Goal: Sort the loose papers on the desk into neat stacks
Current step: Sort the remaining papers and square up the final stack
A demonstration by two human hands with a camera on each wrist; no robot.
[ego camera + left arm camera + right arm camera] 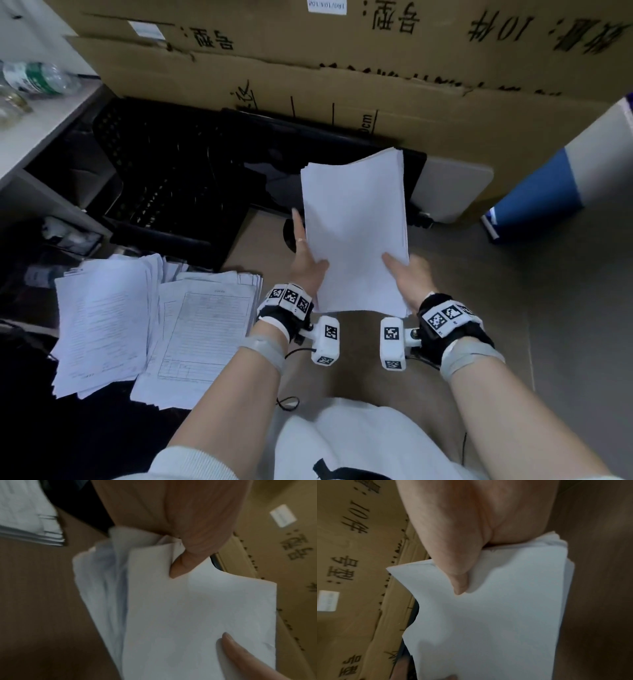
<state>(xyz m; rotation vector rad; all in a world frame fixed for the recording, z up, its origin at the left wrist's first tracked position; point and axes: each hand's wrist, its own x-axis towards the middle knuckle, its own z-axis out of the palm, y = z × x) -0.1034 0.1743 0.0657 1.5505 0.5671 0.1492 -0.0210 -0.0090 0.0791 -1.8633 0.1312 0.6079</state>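
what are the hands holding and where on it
Both hold one stack of blank sheets by its near end: left hand at the left corner, right hand at the right, thumbs on top.

The held paper stack [354,226] was plain white. The loose papers [154,325] were white with black printed lines and tables. The cardboard boxes [308,68] were brown with black lettering. The crate [164,171] was black.

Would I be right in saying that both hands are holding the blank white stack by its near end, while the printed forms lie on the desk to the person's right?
Not quite: the printed forms lie to the person's left, as the head view shows. The rest holds: the left hand and right hand both grip the blank white stack by its near end.
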